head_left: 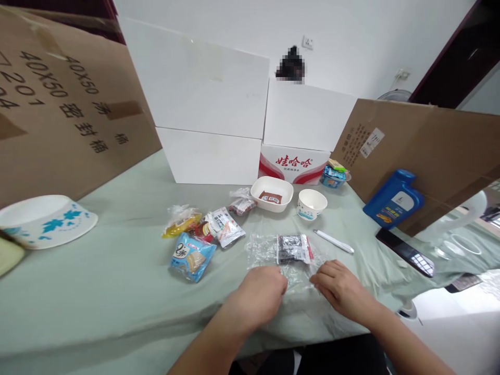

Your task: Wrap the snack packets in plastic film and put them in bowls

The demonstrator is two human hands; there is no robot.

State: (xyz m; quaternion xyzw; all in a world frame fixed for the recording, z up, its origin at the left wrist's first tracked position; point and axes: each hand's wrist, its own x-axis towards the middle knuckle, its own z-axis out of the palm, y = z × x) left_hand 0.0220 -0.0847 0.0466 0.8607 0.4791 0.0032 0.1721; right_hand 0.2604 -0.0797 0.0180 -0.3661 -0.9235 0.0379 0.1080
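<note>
A crinkled clear plastic bag (261, 249) lies flat on the table in front of me. A small dark packet (292, 249) with a white edge and a red side is on or inside it; I cannot tell which. My left hand (262, 291) is closed at the bag's near left edge, fingers curled out of sight. At its near right edge, my right hand (339, 286) pinches the film between thumb and fingers. Just beyond the right hand lies a white pen-like tool (334, 241), possibly a cutter.
Several snack packets, including a blue one (192, 257), lie to the left. Behind are a white tray (273, 207) holding a brown packet and a paper bowl (311, 204). A blue bottle (394, 199) and a phone (405, 252) sit right. Boxes (211, 156) wall the back.
</note>
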